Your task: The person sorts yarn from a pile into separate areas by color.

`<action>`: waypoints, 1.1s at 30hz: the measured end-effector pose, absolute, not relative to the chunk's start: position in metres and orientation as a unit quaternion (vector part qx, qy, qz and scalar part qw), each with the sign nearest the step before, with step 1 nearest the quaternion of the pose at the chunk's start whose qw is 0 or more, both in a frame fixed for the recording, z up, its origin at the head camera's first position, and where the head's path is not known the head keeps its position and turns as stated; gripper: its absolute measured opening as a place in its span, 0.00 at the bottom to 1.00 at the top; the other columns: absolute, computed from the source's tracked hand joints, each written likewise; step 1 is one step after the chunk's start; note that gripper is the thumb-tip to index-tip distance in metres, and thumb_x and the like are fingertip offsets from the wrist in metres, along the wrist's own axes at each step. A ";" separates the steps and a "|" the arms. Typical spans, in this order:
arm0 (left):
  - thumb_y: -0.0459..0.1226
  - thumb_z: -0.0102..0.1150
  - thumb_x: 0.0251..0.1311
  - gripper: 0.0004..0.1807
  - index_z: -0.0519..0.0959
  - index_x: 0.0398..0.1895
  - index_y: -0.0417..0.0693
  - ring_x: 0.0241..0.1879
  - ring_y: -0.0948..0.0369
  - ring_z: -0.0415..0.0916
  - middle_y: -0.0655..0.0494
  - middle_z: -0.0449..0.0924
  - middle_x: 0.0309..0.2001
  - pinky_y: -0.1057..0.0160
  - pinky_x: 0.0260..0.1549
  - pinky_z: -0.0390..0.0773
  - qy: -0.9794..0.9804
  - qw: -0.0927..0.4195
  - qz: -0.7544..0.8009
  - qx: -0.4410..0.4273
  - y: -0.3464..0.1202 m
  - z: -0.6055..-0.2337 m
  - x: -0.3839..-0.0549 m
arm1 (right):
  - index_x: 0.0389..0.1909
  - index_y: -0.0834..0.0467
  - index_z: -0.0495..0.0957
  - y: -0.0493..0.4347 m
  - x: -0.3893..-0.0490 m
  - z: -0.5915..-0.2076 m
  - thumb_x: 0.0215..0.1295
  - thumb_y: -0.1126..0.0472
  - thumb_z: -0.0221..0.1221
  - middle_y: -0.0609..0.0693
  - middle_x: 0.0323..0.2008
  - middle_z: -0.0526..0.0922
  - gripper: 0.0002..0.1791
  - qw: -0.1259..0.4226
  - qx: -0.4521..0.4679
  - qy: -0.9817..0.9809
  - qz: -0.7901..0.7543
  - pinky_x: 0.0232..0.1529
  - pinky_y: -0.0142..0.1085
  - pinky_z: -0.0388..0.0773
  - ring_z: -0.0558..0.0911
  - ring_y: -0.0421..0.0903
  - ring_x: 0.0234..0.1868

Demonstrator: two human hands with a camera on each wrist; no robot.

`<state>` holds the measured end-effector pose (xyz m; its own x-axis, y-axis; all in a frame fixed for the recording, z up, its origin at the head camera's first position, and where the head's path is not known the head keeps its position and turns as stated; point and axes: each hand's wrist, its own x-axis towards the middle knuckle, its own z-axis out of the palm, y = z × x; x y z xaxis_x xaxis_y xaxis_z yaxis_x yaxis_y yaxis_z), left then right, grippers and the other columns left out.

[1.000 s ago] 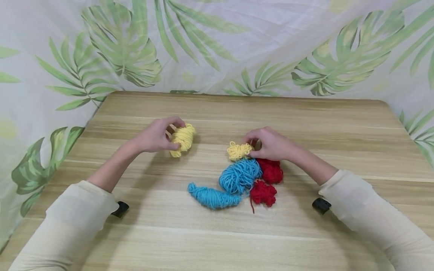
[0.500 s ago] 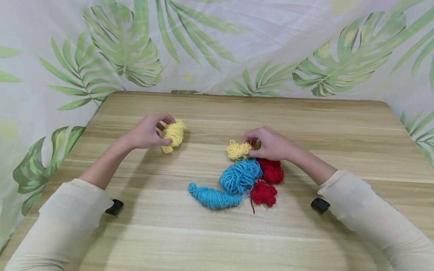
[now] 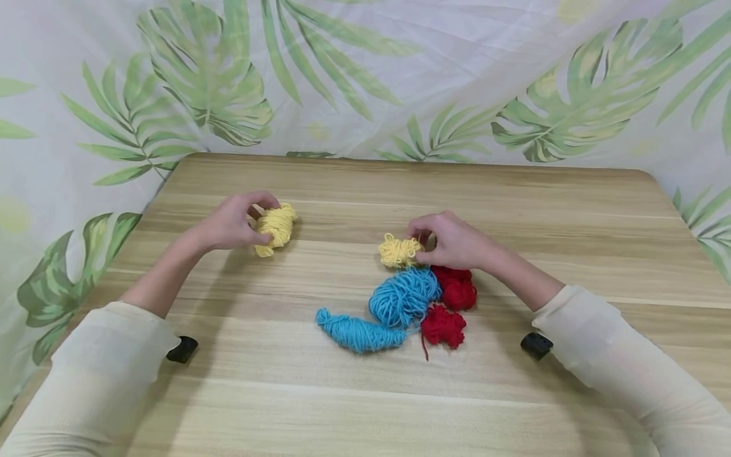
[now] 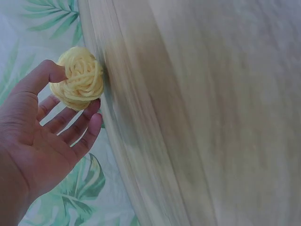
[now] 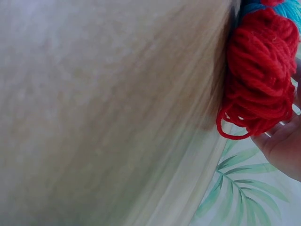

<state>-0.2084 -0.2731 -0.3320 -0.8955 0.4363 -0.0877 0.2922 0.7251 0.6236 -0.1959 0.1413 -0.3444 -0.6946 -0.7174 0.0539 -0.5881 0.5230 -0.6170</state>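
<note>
My left hand (image 3: pixel 257 222) grips a yellow yarn ball (image 3: pixel 278 225) between thumb and fingers, just above the wooden table (image 3: pixel 514 203), left of centre. The left wrist view shows the same yellow ball (image 4: pixel 80 82) held at my fingertips (image 4: pixel 94 122). My right hand (image 3: pixel 419 244) pinches a small yellow yarn bundle (image 3: pixel 398 251) at the top of a yarn pile. Below it lie a round blue skein (image 3: pixel 404 295), a long blue skein (image 3: pixel 356 332) and two red bundles (image 3: pixel 457 289) (image 3: pixel 443 327). In the right wrist view a red bundle (image 5: pixel 258 84) lies against my right hand's fingers (image 5: pixel 284 146).
A cloth with a green leaf print (image 3: pixel 365 76) hangs behind and beside the table. Small black wrist cameras (image 3: pixel 183 349) (image 3: pixel 535 346) sit under each cream sleeve. Bare wood lies along the table's near edge (image 3: pixel 365 412) and at its far right.
My left hand has carried the yellow ball some way to the left, away from the pile. My right hand has stayed on the small yellow bundle, shifting only slightly.
</note>
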 end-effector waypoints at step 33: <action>0.25 0.72 0.54 0.30 0.73 0.61 0.31 0.53 0.39 0.74 0.32 0.75 0.58 0.70 0.36 0.75 0.929 0.110 0.322 0.145 -0.316 -0.334 -0.207 | 0.45 0.62 0.84 0.129 -0.197 -0.337 0.61 0.67 0.69 0.53 0.40 0.87 0.12 0.100 -0.367 0.864 -0.329 0.39 0.41 0.84 0.84 0.49 0.40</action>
